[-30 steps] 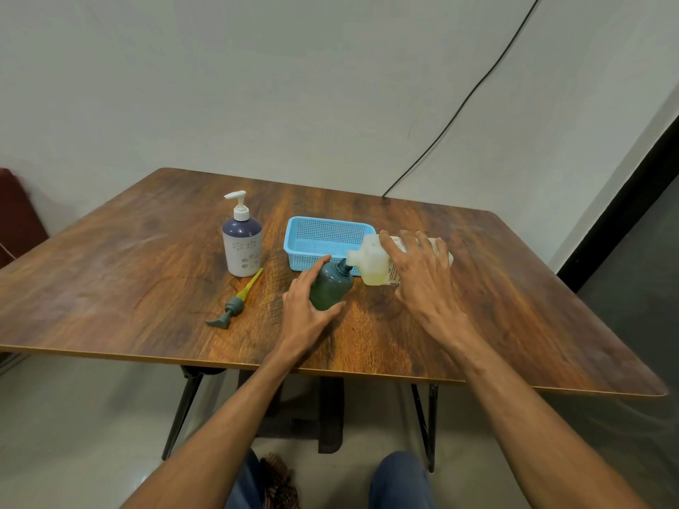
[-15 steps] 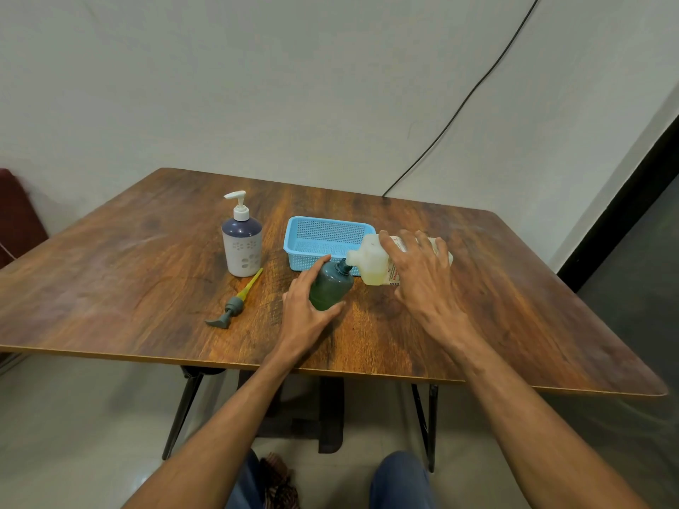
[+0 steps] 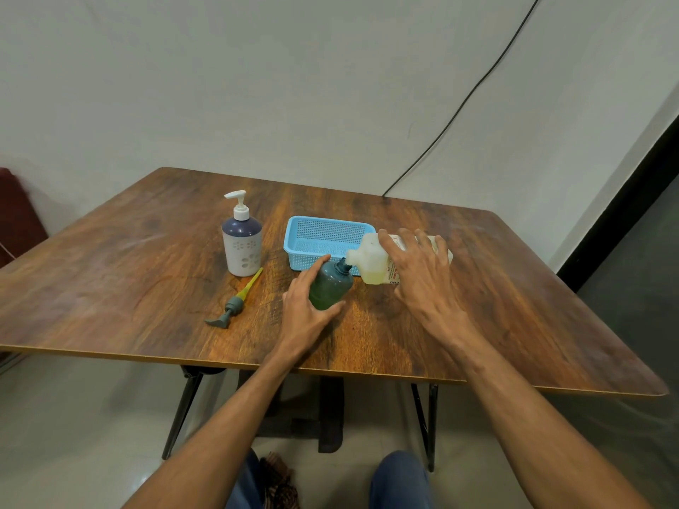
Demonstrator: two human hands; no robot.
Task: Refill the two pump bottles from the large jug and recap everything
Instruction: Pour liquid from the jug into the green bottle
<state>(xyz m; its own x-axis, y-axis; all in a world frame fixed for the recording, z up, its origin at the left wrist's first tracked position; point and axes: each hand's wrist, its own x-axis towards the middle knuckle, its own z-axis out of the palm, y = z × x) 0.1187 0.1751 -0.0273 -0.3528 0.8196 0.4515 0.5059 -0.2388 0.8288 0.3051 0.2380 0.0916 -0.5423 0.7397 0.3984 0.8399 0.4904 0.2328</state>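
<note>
Over the grained wooden table (image 3: 110,288), the left hand (image 3: 305,317) grips the rounded green bottle (image 3: 330,286), the right hand (image 3: 419,273) clasps the tilted translucent jug (image 3: 371,259).

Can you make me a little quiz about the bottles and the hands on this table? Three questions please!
1. True or false: the white pump bottle has its pump on top.
2. The right hand tips the jug so its mouth meets which thing? A) the green bottle B) a cup C) a bowl
3. Fill the gap: the loose pump lies flat on the ___, beside the white pump bottle.

Key: 1 true. 2 A. 3 table.
</note>
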